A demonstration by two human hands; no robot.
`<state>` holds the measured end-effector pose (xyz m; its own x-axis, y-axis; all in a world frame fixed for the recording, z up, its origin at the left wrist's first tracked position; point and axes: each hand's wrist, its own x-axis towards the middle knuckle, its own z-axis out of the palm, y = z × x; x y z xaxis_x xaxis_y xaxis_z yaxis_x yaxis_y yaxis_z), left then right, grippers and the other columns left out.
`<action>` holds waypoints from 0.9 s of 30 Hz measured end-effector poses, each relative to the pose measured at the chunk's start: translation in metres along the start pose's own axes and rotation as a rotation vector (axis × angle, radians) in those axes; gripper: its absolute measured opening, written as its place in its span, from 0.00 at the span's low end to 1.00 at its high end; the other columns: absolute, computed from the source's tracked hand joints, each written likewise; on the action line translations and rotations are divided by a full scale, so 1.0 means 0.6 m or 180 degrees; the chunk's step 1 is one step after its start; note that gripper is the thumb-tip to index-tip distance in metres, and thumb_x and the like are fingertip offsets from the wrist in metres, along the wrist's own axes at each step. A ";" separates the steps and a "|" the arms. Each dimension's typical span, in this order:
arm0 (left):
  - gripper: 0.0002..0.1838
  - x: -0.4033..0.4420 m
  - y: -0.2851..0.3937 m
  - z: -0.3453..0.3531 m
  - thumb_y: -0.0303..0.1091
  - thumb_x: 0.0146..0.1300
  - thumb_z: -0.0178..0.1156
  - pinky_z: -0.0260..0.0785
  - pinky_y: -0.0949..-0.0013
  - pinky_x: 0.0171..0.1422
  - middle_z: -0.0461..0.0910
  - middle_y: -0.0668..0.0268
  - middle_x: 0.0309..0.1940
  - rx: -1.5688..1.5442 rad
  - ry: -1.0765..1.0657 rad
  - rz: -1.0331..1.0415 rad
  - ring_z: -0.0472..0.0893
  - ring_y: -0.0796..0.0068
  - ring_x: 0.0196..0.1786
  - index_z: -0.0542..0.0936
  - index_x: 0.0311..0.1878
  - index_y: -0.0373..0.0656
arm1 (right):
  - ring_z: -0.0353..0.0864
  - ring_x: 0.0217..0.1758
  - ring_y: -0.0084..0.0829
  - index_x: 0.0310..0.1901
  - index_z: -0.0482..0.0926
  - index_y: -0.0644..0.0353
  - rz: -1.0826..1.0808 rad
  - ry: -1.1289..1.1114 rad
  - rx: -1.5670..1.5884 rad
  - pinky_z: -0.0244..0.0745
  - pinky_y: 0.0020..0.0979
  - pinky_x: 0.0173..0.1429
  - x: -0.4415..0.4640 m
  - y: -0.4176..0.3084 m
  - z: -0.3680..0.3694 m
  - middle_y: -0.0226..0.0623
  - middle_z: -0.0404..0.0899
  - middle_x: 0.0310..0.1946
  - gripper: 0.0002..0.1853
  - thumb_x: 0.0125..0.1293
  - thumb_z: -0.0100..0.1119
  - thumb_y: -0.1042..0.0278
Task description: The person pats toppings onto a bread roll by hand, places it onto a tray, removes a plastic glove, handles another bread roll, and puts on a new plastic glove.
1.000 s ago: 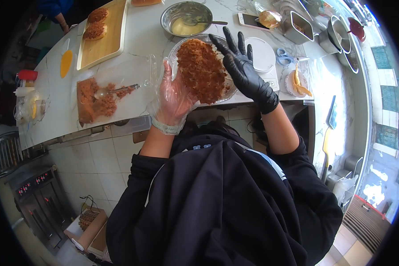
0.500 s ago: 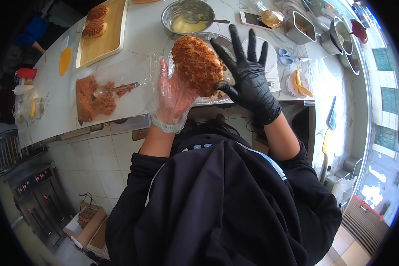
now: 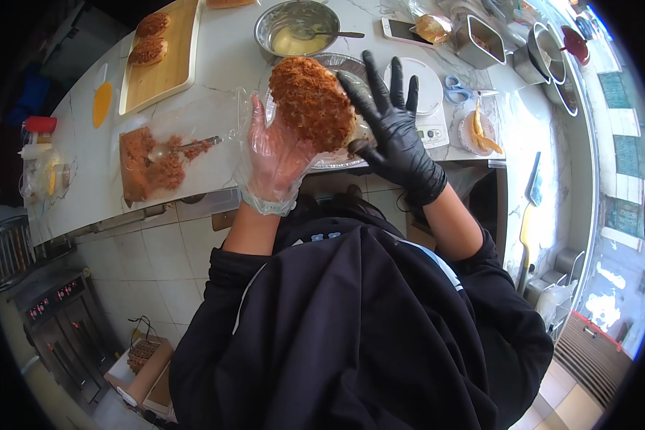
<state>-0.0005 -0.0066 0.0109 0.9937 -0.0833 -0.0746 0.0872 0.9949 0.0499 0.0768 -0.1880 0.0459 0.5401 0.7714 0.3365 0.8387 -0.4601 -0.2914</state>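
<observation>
A bun (image 3: 312, 104) coated in brown, crumbly floss rests against the palm of my left hand (image 3: 276, 159), which wears a loose clear plastic glove. My right hand (image 3: 401, 136), in a black glove, is at the bun's right side with its fingers spread. Its thumb is close to the bun's lower right edge; whether they touch I cannot tell. Below the bun is a round foil tray (image 3: 331, 164), mostly hidden by the bun and my hands. Left of my hands, a bag of brown floss (image 3: 133, 161) lies spilled open with a spoon (image 3: 193, 144) in it.
A metal bowl (image 3: 265, 37) of pale cream stands behind the bun. Two coated buns sit on a wooden tray (image 3: 175, 68) at the back left. A white scale (image 3: 433, 135), blue scissors (image 3: 457, 90), a phone (image 3: 401, 30) and metal containers (image 3: 480, 43) are to the right.
The bun and both hands have shifted slightly left in the view. The right hand's fingers have drawn a little closer together and dipped slightly. The bun stays in the left hand.
</observation>
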 end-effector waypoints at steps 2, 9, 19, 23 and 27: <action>0.39 -0.001 0.002 -0.001 0.67 0.66 0.34 0.53 0.43 0.71 0.61 0.53 0.68 -0.0058 -0.0018 0.0023 0.61 0.51 0.69 0.57 0.71 0.46 | 0.28 0.75 0.63 0.73 0.50 0.41 0.0309 0.0264 0.0897 0.23 0.65 0.69 -0.003 0.016 0.003 0.45 0.35 0.75 0.40 0.62 0.43 0.34; 0.40 -0.002 0.003 -0.004 0.67 0.66 0.34 0.52 0.43 0.72 0.59 0.54 0.68 0.0043 -0.0089 0.0067 0.60 0.51 0.70 0.55 0.71 0.46 | 0.27 0.76 0.58 0.73 0.51 0.44 0.0453 0.0078 0.1517 0.18 0.60 0.71 -0.010 0.013 0.029 0.45 0.37 0.75 0.32 0.70 0.34 0.43; 0.39 -0.005 0.002 -0.022 0.67 0.67 0.31 0.55 0.42 0.71 0.59 0.55 0.68 0.0177 0.0077 0.0334 0.60 0.51 0.70 0.54 0.71 0.49 | 0.76 0.47 0.38 0.58 0.73 0.59 0.0400 0.0146 0.2302 0.69 0.32 0.56 0.036 0.036 -0.016 0.46 0.76 0.48 0.18 0.69 0.44 0.72; 0.40 -0.004 -0.005 -0.034 0.68 0.66 0.31 0.56 0.41 0.70 0.60 0.55 0.67 0.0432 0.0052 0.0285 0.62 0.51 0.69 0.54 0.71 0.49 | 0.78 0.38 0.43 0.48 0.81 0.57 0.0101 -0.0158 0.1568 0.73 0.33 0.48 0.078 0.017 -0.038 0.45 0.79 0.38 0.14 0.60 0.53 0.76; 0.41 -0.004 -0.005 -0.039 0.69 0.65 0.31 0.58 0.41 0.69 0.62 0.55 0.66 0.0541 0.0207 0.0314 0.64 0.51 0.67 0.55 0.71 0.47 | 0.78 0.35 0.45 0.39 0.84 0.57 0.0418 -0.0127 0.1343 0.74 0.36 0.43 0.087 -0.004 -0.034 0.41 0.79 0.31 0.11 0.55 0.56 0.78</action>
<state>-0.0047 -0.0082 -0.0123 0.9919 0.0234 -0.1249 0.0056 0.9738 0.2272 0.1045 -0.1555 0.0826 0.6300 0.7386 0.2399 0.6568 -0.3419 -0.6721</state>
